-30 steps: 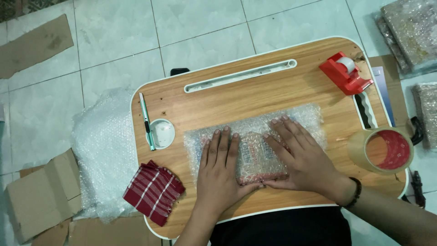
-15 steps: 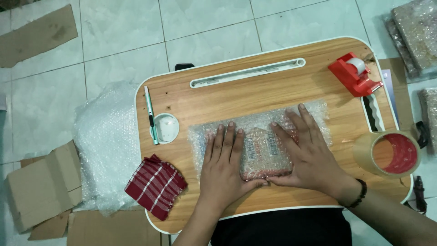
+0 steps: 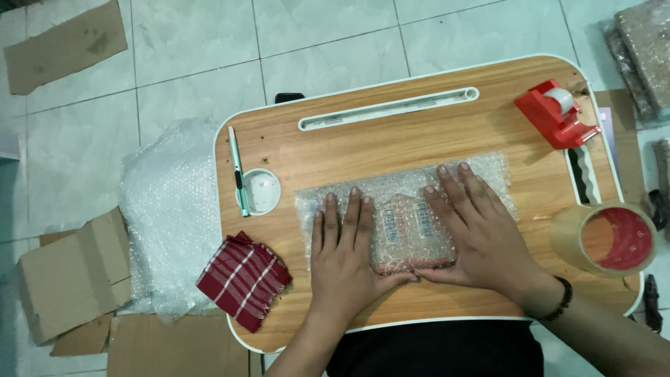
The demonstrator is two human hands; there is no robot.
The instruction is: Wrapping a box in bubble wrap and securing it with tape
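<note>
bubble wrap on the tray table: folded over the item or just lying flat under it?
Folded over. The bubble wrap covers the flat item, whose labels show through it. Both the left hand and right hand press it flat.

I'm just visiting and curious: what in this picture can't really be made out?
All in the head view:
- The flat item: blurred by the bubble wrap over it, its sides covered by the left hand and right hand.
- The bundles at top right: cut off by the edge.
- The dark things beside the tape roll: partly hidden behind the table, too small to identify.
- The labels on the item: too blurred to read.
</note>
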